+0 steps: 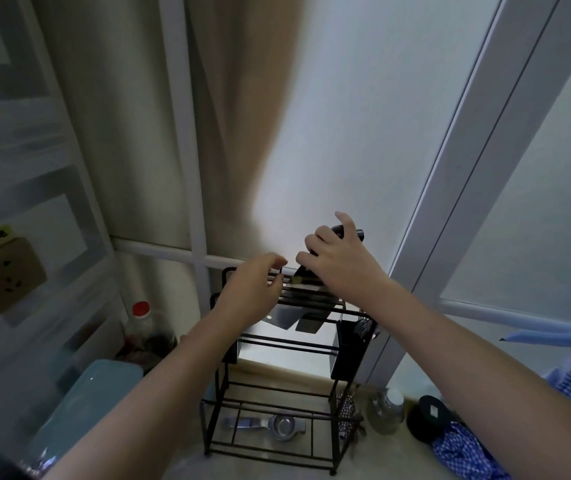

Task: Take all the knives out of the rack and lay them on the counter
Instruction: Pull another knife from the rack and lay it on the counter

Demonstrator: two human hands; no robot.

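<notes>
A black wire rack (278,344) stands on the counter against the window. Two broad knife blades (294,318) hang down through its top slots. My right hand (339,261) is closed around the dark handle (349,233) of one knife that sticks up above the rack top. My left hand (252,289) rests against the rack's top bars at its left side, fingers curled and apart, holding nothing that I can see.
A metal squeezer (270,426) lies on the rack's bottom shelf. Left of the rack stand a red-capped bottle (140,322) and a teal container (83,407). A small jar (386,410), a dark round object (427,417) and blue checked cloth (464,455) sit right. A wall socket (3,275) is at left.
</notes>
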